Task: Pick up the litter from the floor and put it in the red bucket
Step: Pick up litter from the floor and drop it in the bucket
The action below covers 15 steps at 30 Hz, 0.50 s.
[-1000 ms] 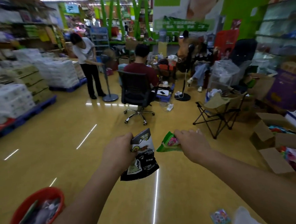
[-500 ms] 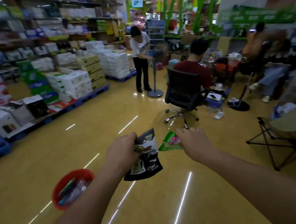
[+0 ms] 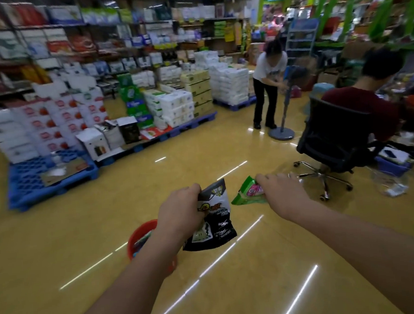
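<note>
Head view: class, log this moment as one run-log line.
left hand: holds black wrapper | right hand: holds green wrapper | red bucket: on floor, partly behind left forearm | neither wrapper binned yet

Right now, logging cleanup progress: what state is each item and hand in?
Left hand: shut on black packet.
Black packet: held, hanging.
Right hand: shut on green packet.
Green packet: held, off floor.
Red bucket: on floor, litter inside.

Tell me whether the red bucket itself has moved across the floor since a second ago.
Cannot tell. The red bucket shows further right in view, now behind the left hand, but the camera turned left: the office chair slid right too.
</note>
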Each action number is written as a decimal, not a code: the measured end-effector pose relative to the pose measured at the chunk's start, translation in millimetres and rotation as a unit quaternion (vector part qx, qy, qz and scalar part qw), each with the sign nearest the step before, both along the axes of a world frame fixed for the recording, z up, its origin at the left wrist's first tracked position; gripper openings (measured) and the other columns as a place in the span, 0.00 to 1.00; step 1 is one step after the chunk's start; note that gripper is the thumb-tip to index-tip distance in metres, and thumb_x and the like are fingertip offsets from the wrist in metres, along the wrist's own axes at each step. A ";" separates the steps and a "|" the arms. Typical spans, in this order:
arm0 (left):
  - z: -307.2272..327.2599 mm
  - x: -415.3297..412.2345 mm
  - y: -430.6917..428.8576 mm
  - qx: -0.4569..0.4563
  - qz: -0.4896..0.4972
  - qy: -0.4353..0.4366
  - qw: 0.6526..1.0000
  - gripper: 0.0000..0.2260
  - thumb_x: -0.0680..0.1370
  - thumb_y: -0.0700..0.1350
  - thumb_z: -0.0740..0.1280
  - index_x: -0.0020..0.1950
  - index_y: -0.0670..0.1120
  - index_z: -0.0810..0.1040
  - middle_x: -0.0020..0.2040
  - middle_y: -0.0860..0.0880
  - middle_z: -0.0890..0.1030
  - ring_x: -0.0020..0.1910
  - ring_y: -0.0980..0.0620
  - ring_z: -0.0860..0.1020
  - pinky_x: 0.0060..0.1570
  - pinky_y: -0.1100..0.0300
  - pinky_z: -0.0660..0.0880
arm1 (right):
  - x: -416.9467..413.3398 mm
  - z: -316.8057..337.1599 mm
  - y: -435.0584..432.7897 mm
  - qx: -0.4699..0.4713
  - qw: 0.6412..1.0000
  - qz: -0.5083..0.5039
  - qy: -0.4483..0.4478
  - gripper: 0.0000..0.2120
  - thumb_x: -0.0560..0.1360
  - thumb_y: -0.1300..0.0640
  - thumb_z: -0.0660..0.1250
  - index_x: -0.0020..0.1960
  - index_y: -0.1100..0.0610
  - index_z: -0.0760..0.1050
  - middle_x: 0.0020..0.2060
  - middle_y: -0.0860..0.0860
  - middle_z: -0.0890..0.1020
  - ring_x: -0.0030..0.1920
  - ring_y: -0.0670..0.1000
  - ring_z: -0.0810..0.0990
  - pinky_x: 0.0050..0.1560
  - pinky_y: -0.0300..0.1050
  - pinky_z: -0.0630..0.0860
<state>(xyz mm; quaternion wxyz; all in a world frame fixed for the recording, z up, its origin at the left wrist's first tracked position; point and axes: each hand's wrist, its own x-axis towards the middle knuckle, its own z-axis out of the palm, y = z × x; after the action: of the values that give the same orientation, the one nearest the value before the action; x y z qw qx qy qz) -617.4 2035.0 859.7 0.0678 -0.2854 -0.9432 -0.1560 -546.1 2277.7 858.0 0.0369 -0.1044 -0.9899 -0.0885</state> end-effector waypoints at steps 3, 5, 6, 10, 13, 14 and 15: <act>0.1 -17.6 -23.4 -0.005 0.029 0.007 1.000 0.11 0.72 0.46 0.69 0.49 0.49 0.68 0.44 0.51 0.76 0.44 0.48 0.73 0.33 0.56 0.65 | -32.9 -2.6 -18.7 -0.001 0.999 0.032 0.007 0.17 0.77 0.61 0.61 0.63 0.48 0.64 0.56 0.47 0.78 0.57 0.55 0.75 0.62 0.59 0.69; -0.5 -30.7 -38.4 -0.001 0.045 0.011 0.999 0.11 0.72 0.46 0.69 0.48 0.49 0.68 0.44 0.51 0.76 0.43 0.47 0.74 0.32 0.56 0.65 | -54.5 -5.2 -32.3 -0.002 0.999 0.050 0.009 0.17 0.77 0.60 0.61 0.62 0.48 0.64 0.56 0.47 0.78 0.57 0.54 0.75 0.60 0.58 0.70; -1.1 -37.6 -45.8 0.000 0.053 0.011 0.999 0.10 0.72 0.46 0.69 0.48 0.49 0.68 0.44 0.50 0.76 0.44 0.47 0.74 0.33 0.56 0.66 | -65.8 -6.8 -39.5 0.000 0.998 0.058 0.009 0.17 0.76 0.60 0.62 0.62 0.48 0.63 0.56 0.47 0.78 0.56 0.54 0.75 0.60 0.57 0.70; -3.7 -69.3 -75.3 -0.001 0.084 0.003 0.996 0.11 0.72 0.46 0.69 0.50 0.48 0.70 0.46 0.50 0.77 0.46 0.46 0.75 0.36 0.53 0.73 | -113.2 -12.8 -67.6 0.017 0.997 0.081 0.009 0.17 0.76 0.58 0.61 0.62 0.47 0.64 0.55 0.45 0.77 0.57 0.54 0.76 0.57 0.54 0.70; -7.1 -100.1 -97.6 -0.001 0.103 0.001 0.995 0.12 0.72 0.46 0.70 0.51 0.48 0.70 0.47 0.49 0.77 0.47 0.46 0.75 0.37 0.53 0.73 | -154.2 -16.9 -88.5 0.028 0.995 0.098 0.013 0.16 0.76 0.57 0.60 0.62 0.46 0.64 0.56 0.44 0.77 0.57 0.52 0.76 0.55 0.52 0.71; -8.6 -111.3 -104.7 0.001 0.109 -0.003 0.994 0.12 0.72 0.45 0.70 0.51 0.48 0.70 0.47 0.50 0.77 0.47 0.46 0.75 0.36 0.53 0.72 | -168.7 -19.0 -95.2 0.027 0.994 0.106 0.012 0.15 0.77 0.56 0.60 0.62 0.45 0.64 0.56 0.44 0.77 0.57 0.52 0.76 0.55 0.52 0.71; -10.0 -122.7 -111.5 0.003 0.113 -0.004 0.994 0.12 0.72 0.45 0.70 0.51 0.48 0.70 0.48 0.50 0.77 0.47 0.46 0.75 0.36 0.54 0.71 | -182.5 -20.9 -101.6 0.025 0.993 0.112 0.012 0.15 0.77 0.55 0.60 0.61 0.45 0.64 0.56 0.44 0.77 0.57 0.52 0.76 0.55 0.52 0.71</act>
<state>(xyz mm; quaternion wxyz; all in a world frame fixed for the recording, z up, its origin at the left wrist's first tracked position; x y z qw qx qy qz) -740.1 1923.5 849.7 0.0822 -0.1766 -0.9691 -0.1513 -728.6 2176.1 837.1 0.0610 0.0069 -0.9923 -0.1073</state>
